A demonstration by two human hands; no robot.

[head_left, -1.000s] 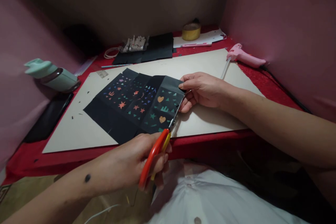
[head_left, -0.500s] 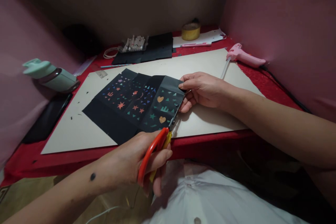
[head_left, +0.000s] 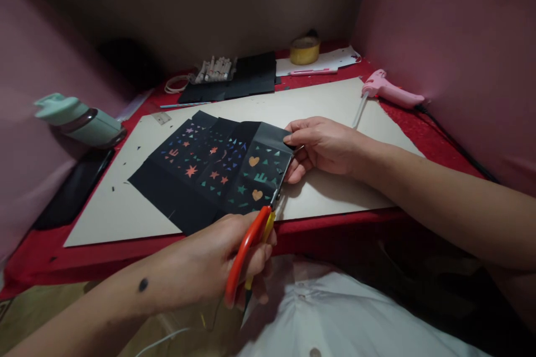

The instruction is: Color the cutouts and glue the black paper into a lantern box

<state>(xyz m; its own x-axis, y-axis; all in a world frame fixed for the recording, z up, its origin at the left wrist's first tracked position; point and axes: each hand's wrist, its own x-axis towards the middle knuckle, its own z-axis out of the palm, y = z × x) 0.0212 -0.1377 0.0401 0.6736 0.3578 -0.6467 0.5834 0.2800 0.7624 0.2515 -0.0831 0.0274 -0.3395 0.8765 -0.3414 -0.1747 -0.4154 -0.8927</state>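
My left hand [head_left: 240, 251] is closed round the handles of a pair of scissors [head_left: 247, 256], one handle orange-red and the other yellow. Their blades lie along the right edge of a folded black paper [head_left: 209, 162] dotted with coloured stars, hearts and triangles. My right hand [head_left: 312, 145] pinches that paper at its right corner, thumb on top and the other fingers beneath. Part of the blades is hidden by the paper. The paper rests over a large white board [head_left: 335, 195], its right edge lifted.
A pink glue gun [head_left: 391, 89] lies at the right, its cord trailing. Behind the board are a yellow tape roll [head_left: 305, 53], a pink cutter [head_left: 313, 72], several markers [head_left: 215, 69] and black sheets [head_left: 255, 75]. At left lies a mint bottle [head_left: 84, 121] beside a dark flat object [head_left: 73, 192].
The scissor handles have tipped slightly and drawn closer together as my left hand's fingers curl in. The black paper has shifted a little left and toward me. My right hand keeps its hold.
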